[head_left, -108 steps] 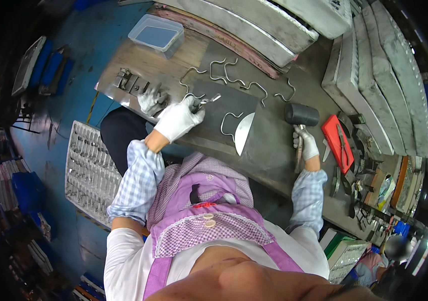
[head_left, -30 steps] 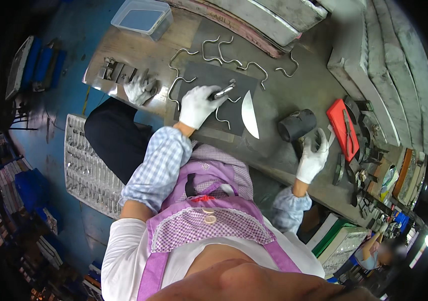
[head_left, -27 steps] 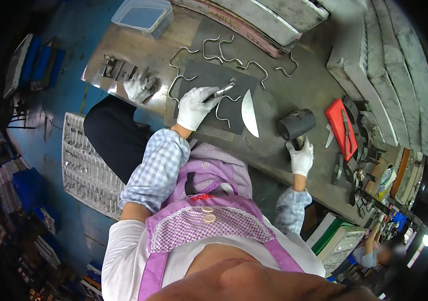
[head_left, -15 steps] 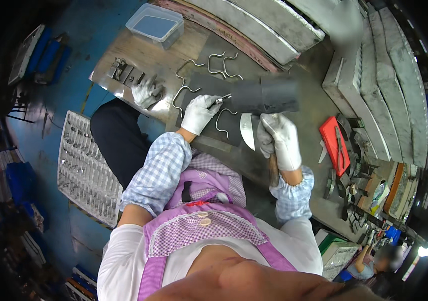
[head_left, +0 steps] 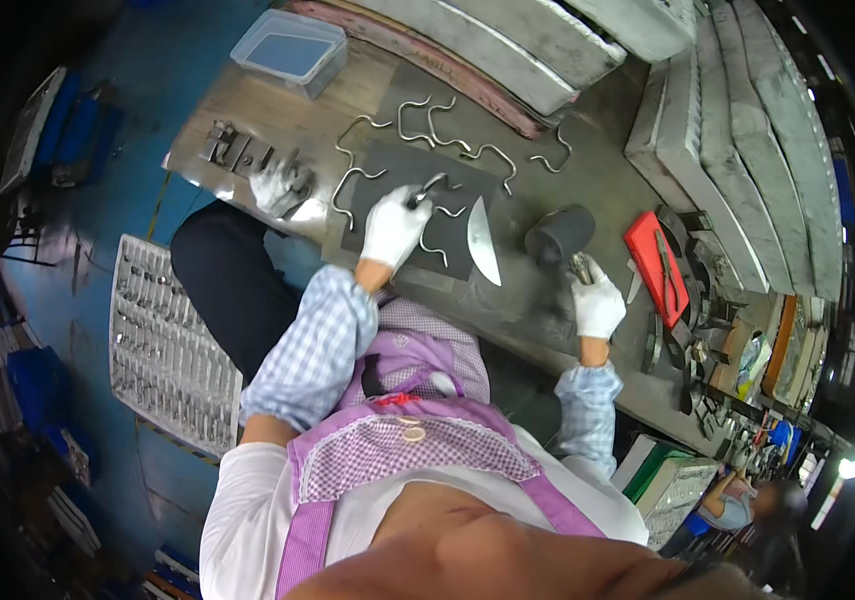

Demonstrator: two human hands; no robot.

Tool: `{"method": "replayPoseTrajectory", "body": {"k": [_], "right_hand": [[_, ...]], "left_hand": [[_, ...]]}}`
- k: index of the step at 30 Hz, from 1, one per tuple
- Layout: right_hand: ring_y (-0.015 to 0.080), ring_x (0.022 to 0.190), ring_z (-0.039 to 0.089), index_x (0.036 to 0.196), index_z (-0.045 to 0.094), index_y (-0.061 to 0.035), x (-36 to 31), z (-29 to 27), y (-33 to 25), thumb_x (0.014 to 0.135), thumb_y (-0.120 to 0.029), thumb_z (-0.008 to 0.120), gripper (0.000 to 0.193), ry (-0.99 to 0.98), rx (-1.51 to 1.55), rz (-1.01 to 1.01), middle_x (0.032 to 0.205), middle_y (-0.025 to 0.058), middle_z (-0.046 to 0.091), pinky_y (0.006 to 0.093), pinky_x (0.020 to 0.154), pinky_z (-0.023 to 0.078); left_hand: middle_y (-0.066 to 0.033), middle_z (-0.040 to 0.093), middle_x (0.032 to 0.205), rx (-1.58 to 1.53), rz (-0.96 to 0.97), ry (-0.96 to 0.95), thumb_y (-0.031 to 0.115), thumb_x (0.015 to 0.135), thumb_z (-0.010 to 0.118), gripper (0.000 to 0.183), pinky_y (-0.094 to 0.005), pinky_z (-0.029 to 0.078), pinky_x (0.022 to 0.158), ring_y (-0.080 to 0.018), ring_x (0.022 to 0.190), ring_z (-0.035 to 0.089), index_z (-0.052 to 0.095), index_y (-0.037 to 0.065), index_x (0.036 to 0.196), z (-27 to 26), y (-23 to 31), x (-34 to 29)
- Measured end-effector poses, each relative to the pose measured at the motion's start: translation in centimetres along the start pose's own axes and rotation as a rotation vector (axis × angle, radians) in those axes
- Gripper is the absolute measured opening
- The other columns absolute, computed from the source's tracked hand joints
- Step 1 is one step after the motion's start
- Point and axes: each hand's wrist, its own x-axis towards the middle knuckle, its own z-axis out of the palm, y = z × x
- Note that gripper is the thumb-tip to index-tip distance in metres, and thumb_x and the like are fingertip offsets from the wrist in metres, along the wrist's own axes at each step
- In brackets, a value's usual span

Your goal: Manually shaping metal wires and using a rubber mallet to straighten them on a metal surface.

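our left hand, in a white knit glove, pinches a bent steel wire hook w/ fingers pressed together, holding it on the dark rubbery mat mid-bench. our right hand, also gloved, is closed round the handle of a black mallet, its blunt cylindrical head resting on the grey metal bench. more wavy wire hooks lie past the mat. a curved, shiny blade-shaped plate lies btw the hands. clear plastic box at far left corner.
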Motion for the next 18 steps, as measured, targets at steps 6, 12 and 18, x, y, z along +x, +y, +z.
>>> {"method": "replayPoseTrajectory", "body": {"k": [6,12,18], "right_hand": [[0.0259,0.092,0.064,0.111,0.065,-0.0104,-2.4,4.8,-10.6,0.074,-0.027,0.077,0.042,0.047,0.206,-0.374,0.095,0.0063,0.069,0.0407,0.083,0.048],[0.0345,0.085,0.067,0.132,0.055,-0.0111,-2.2,6.5,-12.7,0.075,-0.028,0.078,0.063,-0.225,0.381,-0.203,0.095,0.0184,0.070,0.0449,0.077,0.053],[0.0354,0.079,0.070,0.141,0.049,-0.0100,-4.5,2.0,-16.7,0.084,-0.019,0.064,0.060,-0.189,1.493,-0.061,0.083,0.0203,0.070,0.0414,0.071,0.056]], "left_hand": [[-0.0021,0.061,0.068,-1.275,-0.630,-0.308,0.042,0.099,0.056,0.043,-0.0293,0.052,0.053,-0.0117,0.062,0.063,0.061,0.000,0.107,1.8,1.1,-5.2],[0.0062,0.026,0.045,-1.187,-0.784,-0.332,0.053,0.097,0.055,0.052,-0.0228,0.027,0.031,-0.0076,0.034,0.034,0.062,0.002,0.096,1.6,2.2,-6.0],[0.0063,0.039,0.051,-1.138,-0.780,-0.007,0.031,0.095,0.066,0.023,-0.0240,0.030,0.038,-0.0060,0.040,0.037,0.067,0.008,0.091,1.2,2.8,-7.0]]}}
